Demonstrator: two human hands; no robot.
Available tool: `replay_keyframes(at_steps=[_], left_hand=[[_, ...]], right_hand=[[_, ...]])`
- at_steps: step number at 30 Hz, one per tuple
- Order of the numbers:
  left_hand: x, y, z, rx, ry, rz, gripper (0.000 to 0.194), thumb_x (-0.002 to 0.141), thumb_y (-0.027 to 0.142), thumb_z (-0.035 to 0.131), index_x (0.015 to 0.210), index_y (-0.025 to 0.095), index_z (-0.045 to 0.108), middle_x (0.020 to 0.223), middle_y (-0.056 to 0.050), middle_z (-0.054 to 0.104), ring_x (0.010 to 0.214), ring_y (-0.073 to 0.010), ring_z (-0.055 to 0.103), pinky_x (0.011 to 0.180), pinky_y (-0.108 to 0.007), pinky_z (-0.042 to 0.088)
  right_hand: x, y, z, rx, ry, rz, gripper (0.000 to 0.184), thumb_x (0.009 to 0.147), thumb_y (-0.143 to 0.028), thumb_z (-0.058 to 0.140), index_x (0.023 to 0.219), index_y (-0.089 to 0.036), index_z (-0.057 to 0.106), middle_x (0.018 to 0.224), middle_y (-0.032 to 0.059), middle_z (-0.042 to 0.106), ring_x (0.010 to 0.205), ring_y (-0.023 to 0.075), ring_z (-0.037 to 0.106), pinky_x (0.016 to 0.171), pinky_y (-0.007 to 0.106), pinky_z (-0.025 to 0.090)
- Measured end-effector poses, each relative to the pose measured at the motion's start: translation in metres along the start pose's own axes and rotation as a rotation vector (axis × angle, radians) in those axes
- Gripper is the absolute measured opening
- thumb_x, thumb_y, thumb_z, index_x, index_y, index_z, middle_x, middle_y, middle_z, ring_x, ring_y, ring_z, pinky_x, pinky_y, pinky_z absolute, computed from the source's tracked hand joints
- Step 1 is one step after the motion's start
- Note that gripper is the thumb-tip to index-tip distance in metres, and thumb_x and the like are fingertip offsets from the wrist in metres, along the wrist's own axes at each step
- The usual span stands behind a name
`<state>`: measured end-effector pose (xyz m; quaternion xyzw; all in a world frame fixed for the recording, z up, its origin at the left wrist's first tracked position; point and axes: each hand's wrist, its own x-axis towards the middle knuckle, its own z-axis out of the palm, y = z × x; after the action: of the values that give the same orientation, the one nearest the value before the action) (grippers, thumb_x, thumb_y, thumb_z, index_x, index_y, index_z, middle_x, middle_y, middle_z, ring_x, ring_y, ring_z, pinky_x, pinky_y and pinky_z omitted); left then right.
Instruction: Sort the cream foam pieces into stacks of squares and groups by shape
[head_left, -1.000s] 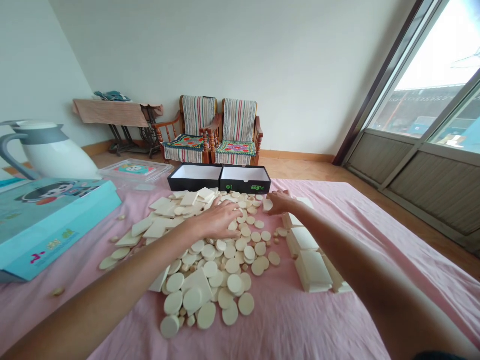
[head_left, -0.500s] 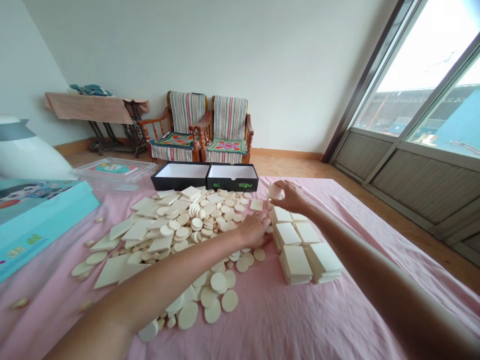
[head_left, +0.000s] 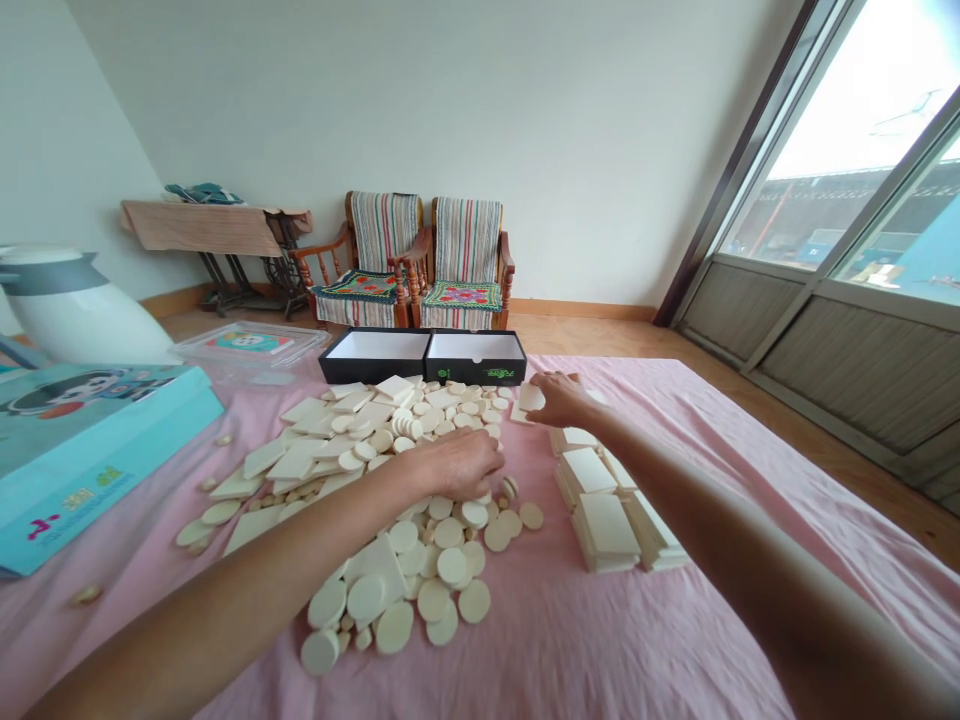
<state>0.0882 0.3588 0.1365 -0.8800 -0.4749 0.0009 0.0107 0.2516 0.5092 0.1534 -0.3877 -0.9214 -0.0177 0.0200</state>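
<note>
A heap of cream round discs (head_left: pixel 420 560) and cream square tiles (head_left: pixel 300 460) lies on a pink cloth (head_left: pixel 585 640). My left hand (head_left: pixel 459 464) rests palm down on the discs near the heap's right side, fingers curled over them. My right hand (head_left: pixel 561 400) reaches to the far end of the stacked square tiles (head_left: pixel 607 515) and pinches one cream square tile (head_left: pixel 531 397). The stacks stand in neat rows to the right of the heap.
Two open black boxes (head_left: pixel 424 357) sit beyond the heap. A turquoise picture box (head_left: pixel 82 440) and a white and grey jug (head_left: pixel 71 310) are at the left, with a clear plastic tray (head_left: pixel 247 345) behind. Two wooden armchairs (head_left: pixel 420 265) and a big window (head_left: pixel 855 200) lie further off.
My left hand has drawn back left onto the discs. My right hand, holding a square tile, has lowered toward the far end of the stacks. The camera has shifted a little.
</note>
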Motion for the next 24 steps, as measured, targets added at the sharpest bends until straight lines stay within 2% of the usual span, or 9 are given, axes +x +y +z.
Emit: replay_keyframes(at_steps=[3,6,8,12,15,19,24], left_hand=[[-0.017,-0.007,-0.002,0.033,0.018,-0.059,0.008,0.073,0.012,0.055,0.071,0.018,0.060,0.079,-0.005,0.061,0.079,-0.0207,0.058,0.073,-0.033,0.046],[-0.035,-0.007,-0.003,0.084,0.069,-0.098,0.012,0.075,0.010,0.054,0.081,0.017,0.062,0.084,-0.007,0.061,0.086,-0.0221,0.057,0.080,-0.036,0.046],[-0.047,-0.004,-0.004,0.088,0.138,-0.107,0.012,0.078,0.011,0.053,0.084,0.017,0.062,0.088,-0.007,0.062,0.091,-0.0221,0.056,0.087,-0.038,0.044],[-0.067,0.007,-0.007,0.050,0.352,-0.142,0.012,0.085,0.014,0.051,0.089,0.018,0.061,0.105,-0.007,0.062,0.105,-0.0222,0.054,0.102,-0.045,0.035],[-0.079,0.013,-0.008,-0.003,0.481,-0.176,0.014,0.087,0.014,0.049,0.089,0.018,0.062,0.109,-0.006,0.063,0.108,-0.0206,0.054,0.105,-0.045,0.033],[-0.091,0.019,-0.007,-0.065,0.593,-0.213,0.016,0.086,0.011,0.049,0.086,0.019,0.063,0.105,-0.005,0.065,0.106,-0.0191,0.056,0.106,-0.043,0.035],[-0.106,0.023,0.000,-0.122,0.655,-0.258,0.015,0.086,0.011,0.050,0.085,0.019,0.062,0.103,-0.005,0.066,0.106,-0.0188,0.057,0.107,-0.043,0.036]], right_hand=[[0.017,-0.009,0.005,-0.056,-0.081,-0.002,0.046,0.067,-0.038,0.072,0.105,-0.014,0.063,0.110,0.0170,0.064,0.108,0.0327,0.053,0.091,0.044,0.033],[0.029,-0.014,0.011,-0.088,-0.165,0.004,0.043,0.063,-0.035,0.075,0.100,-0.015,0.065,0.108,0.0159,0.066,0.107,0.0331,0.053,0.092,0.047,0.032],[0.035,-0.017,0.014,-0.099,-0.216,0.014,0.045,0.062,-0.035,0.076,0.101,-0.017,0.065,0.108,0.0143,0.066,0.108,0.0329,0.053,0.093,0.048,0.032],[0.041,-0.020,0.017,-0.105,-0.283,0.038,0.055,0.059,-0.039,0.079,0.107,-0.019,0.064,0.113,0.0135,0.064,0.112,0.0335,0.051,0.094,0.049,0.033],[0.043,-0.021,0.018,-0.097,-0.311,0.041,0.050,0.061,-0.035,0.077,0.107,-0.019,0.064,0.112,0.0125,0.064,0.110,0.0323,0.052,0.094,0.048,0.034],[0.046,-0.017,0.019,-0.083,-0.322,0.031,0.044,0.061,-0.029,0.075,0.102,-0.018,0.065,0.109,0.0115,0.064,0.107,0.0310,0.055,0.092,0.045,0.037],[0.048,-0.008,0.019,-0.072,-0.273,0.029,0.050,0.063,-0.031,0.072,0.111,-0.020,0.060,0.116,0.0120,0.060,0.114,0.0315,0.051,0.097,0.052,0.032]])
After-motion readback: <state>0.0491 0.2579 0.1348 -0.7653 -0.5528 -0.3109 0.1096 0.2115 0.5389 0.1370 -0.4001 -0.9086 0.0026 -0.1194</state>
